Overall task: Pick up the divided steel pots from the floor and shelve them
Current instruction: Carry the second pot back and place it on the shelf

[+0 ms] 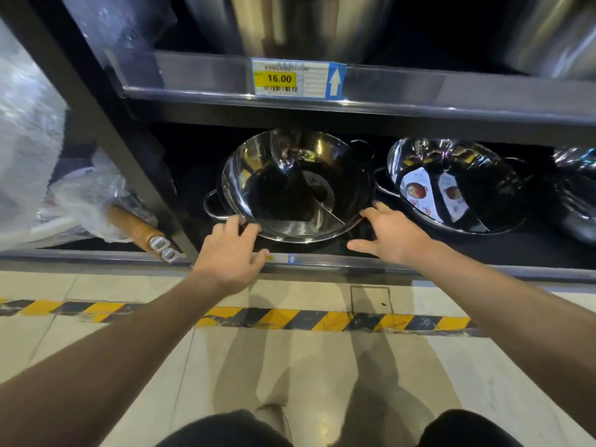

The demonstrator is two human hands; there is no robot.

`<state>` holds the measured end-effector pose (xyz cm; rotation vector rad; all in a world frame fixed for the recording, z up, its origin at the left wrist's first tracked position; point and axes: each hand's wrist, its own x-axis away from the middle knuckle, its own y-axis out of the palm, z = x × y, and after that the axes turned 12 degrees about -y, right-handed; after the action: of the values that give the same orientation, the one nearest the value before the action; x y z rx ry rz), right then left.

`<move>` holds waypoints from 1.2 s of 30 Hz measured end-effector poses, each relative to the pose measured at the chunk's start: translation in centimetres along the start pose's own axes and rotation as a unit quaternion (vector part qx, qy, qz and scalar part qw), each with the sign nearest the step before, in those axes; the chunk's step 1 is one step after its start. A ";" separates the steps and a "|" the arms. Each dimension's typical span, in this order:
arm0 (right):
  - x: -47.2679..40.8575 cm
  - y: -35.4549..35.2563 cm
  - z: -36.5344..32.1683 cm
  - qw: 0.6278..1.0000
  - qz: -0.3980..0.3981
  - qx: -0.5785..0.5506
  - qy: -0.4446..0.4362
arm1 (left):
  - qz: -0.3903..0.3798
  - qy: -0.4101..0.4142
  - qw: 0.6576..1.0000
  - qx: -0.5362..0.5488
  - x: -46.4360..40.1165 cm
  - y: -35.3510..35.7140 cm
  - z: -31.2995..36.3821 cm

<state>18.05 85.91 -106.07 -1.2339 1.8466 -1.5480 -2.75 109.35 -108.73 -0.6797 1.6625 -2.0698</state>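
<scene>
A shiny divided steel pot [290,188] with an S-shaped partition and two loop handles sits on the bottom shelf [322,261], tilted toward me. My left hand [230,253] is at the pot's near-left rim, fingers spread and touching the rim by the left handle. My right hand [390,235] is at the near-right rim, fingers apart, fingertips against the pot's edge. Neither hand wraps around the pot. A second divided steel pot [458,185] with paper labels inside stands on the same shelf to the right.
The upper shelf edge [419,88] carries a price tag [298,79] reading 16.00, with large steel pots above. Plastic-wrapped goods [29,150] and a wooden-handled item [138,232] fill the left bay. A dark upright post [129,156] divides the bays. Yellow-black tape [290,319] crosses the tiled floor.
</scene>
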 end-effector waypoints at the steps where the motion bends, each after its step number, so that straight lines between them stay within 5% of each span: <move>1: -0.1 -0.1 0.0 1.000 -0.001 0.007 -0.001 | -0.008 0.024 1.000 -0.002 0.6 0.7 1.0; 5: -1.1 0.6 0.0 0.999 -0.044 0.029 0.005 | -0.081 0.066 0.993 -0.049 1.3 3.9 3.9; 9: -0.4 2.5 0.0 0.999 -0.046 0.027 0.000 | -0.040 0.089 0.987 -0.124 1.0 4.6 2.0; 22: 0.6 5.2 -4.5 0.998 -0.035 -0.012 -0.047 | -0.094 -0.014 0.989 -0.112 -1.2 1.4 -1.8; 31: 2.6 -0.9 1.3 0.997 -0.004 0.024 -0.067 | -0.085 -0.036 0.984 -0.153 -2.6 -1.0 0.7; 36: 7.5 -6.2 7.4 0.998 -0.023 0.055 0.032 | -0.115 0.010 0.985 -0.127 -2.0 -2.9 4.2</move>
<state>22.23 75.73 -100.81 -1.1991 1.7577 -1.7075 1.41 107.84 -105.36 -0.9782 1.9619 -2.0375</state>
